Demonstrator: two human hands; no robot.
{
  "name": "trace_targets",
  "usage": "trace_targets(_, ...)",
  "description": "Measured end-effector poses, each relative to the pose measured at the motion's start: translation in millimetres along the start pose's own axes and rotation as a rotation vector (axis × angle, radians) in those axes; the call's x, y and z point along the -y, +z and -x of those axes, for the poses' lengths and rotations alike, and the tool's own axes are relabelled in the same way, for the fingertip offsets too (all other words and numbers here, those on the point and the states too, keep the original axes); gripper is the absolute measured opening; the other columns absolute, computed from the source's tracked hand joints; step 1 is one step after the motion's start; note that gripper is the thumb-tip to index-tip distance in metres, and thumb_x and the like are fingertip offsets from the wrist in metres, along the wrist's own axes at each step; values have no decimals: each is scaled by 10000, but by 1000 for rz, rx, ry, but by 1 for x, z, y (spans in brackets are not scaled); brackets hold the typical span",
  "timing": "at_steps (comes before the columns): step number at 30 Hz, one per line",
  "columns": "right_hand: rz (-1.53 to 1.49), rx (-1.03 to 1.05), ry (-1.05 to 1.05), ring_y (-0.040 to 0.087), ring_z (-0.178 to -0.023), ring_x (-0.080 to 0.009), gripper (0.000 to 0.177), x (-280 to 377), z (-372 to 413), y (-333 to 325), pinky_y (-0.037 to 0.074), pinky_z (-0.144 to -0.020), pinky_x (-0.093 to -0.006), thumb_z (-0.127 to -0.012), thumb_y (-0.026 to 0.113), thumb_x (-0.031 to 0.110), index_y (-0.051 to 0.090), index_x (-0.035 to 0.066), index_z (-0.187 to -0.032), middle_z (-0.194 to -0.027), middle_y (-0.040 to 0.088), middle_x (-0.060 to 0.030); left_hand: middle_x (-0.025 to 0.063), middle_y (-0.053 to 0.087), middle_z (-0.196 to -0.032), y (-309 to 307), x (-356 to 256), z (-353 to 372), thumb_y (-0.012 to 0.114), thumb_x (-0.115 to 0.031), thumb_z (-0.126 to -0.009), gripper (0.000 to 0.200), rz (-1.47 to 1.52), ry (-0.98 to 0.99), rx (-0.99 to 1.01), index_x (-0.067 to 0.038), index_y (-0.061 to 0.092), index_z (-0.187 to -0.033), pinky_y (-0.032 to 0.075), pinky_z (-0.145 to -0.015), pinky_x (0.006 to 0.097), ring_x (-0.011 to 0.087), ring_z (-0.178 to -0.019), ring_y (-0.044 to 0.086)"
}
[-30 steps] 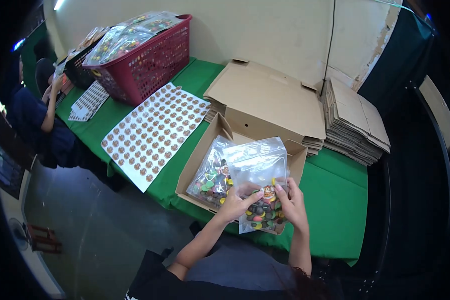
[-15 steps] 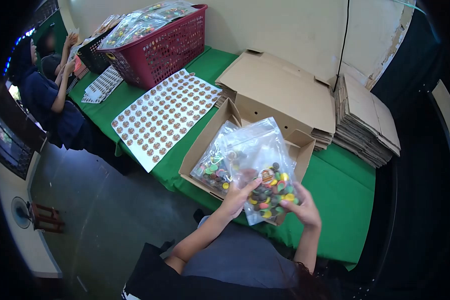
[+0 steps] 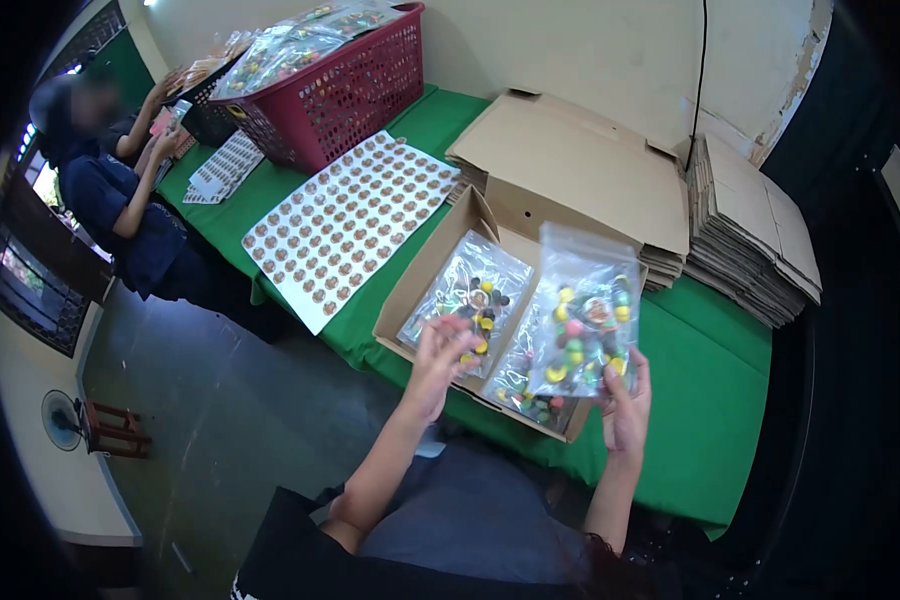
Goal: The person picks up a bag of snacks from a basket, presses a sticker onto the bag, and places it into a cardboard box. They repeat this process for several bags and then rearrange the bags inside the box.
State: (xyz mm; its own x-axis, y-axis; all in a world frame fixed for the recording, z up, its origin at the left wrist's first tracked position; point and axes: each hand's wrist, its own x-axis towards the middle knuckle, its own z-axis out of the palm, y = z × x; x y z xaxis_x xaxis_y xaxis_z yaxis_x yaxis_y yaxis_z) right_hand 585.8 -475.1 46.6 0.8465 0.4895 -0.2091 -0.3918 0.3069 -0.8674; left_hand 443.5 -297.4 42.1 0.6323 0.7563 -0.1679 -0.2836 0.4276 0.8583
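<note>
My right hand pinches the lower right edge of a clear plastic bag of colourful round candies with a round sticker on it. That bag is held up over the right part of an open cardboard box. Inside the box, on the left, lies another candy bag. A further candy bag shows at the box's front, partly hidden by the held one. Above the left bag's lower edge is my left hand, fingers apart and holding nothing.
A sheet of round stickers lies left of the box on the green table. Behind stand a red basket of candy bags and flattened cardboard boxes, with more stacked at right. Co-workers stand at far left.
My left hand has let go of the held bag and moved left. My right hand has shifted slightly right with the bag, which is now more upright. More of the box's contents shows.
</note>
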Motion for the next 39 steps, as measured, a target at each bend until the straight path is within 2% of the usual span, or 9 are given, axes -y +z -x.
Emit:
trace_targets(2, 26, 29, 55, 538, -735, -126, 438, -6, 8, 16, 482, -551, -207, -733, 593, 34, 389, 10, -1120, -917, 505, -67, 85, 394, -1110, 1, 1, 7, 494, -188, -814, 379, -166, -175, 215, -75, 318, -1129, 414, -799, 334, 186, -996, 456)
trace_targets(4, 150, 153, 38, 541, -716, -126, 412, -19, 15, 29, 478, -562, -203, -740, 586, 34, 401, 9, -1107, -896, 512, -72, 85, 421, -1114, 3, 11, 12, 523, -142, -803, 411, -221, -149, 303, -38, 309, -1138, 436, -758, 273, 138, -946, 488)
trace_targets(6, 189, 154, 21, 549, -694, -127, 403, -27, 19, 35, 481, -583, -212, -743, 584, 33, 401, -26, -1097, -885, 521, -90, 94, 441, -1097, 0, 20, 13, 530, -113, -796, 407, -197, -4, 249, -23, 320, -1133, 439, -725, 242, 132, -936, 493)
trace_targets(9, 308, 302, 36, 577, -669, -151, 377, -35, 15, 36, 487, -588, -237, -747, 574, 29, 380, -85, -1050, -859, 546, -129, 139, 415, -1117, -16, 7, 12, 526, -91, -799, 409, -198, -73, 233, 2, 313, -1136, 421, -778, 262, 154, -935, 507)
trace_targets(14, 283, 308, -25, 584, -675, -152, 327, -58, 2, 52, 489, -545, -236, -756, 559, 26, 361, -47, -1007, -812, 560, -118, 132, 402, -1141, -61, -19, 24, 518, -80, -796, 433, -276, 46, 223, -5, 302, -1164, 387, -814, 266, 162, -953, 485)
trace_targets(26, 405, 95, -87, 581, -723, -190, 398, -119, -17, 115, 523, -550, -286, -736, 587, 51, 349, -39, -1042, -889, 539, -149, 94, 482, -1016, -248, -75, 139, 458, -106, -822, 225, -200, 113, -374, -46, 421, -1035, 438, -716, 253, 150, -846, 534)
trace_targets(34, 325, -7, -117, 569, -737, -201, 427, -142, -22, 118, 525, -540, -284, -730, 591, 42, 329, -70, -1048, -910, 501, -173, 68, 490, -975, -299, -97, 190, 457, -82, -808, 187, -225, 110, -510, -49, 444, -991, 416, -697, 223, 118, -819, 524)
trace_targets(37, 469, -46, -139, 559, -750, -224, 493, -147, -27, 110, 515, -534, -294, -697, 613, 74, 325, -85, -1065, -921, 496, -188, 68, 495, -966, -311, -101, 197, 458, -78, -806, 178, -211, 122, -536, -48, 448, -981, 416, -684, 219, 113, -801, 524)
trace_targets(39, 736, -110, -237, 528, -835, -255, 494, -166, -51, 88, 449, -677, -322, -680, 604, 195, 422, -98, -1033, -939, 512, -202, 74, 509, -946, -317, -97, 197, 454, -102, -819, 162, -233, 100, -556, -52, 455, -973, 440, -686, 243, 124, -802, 536)
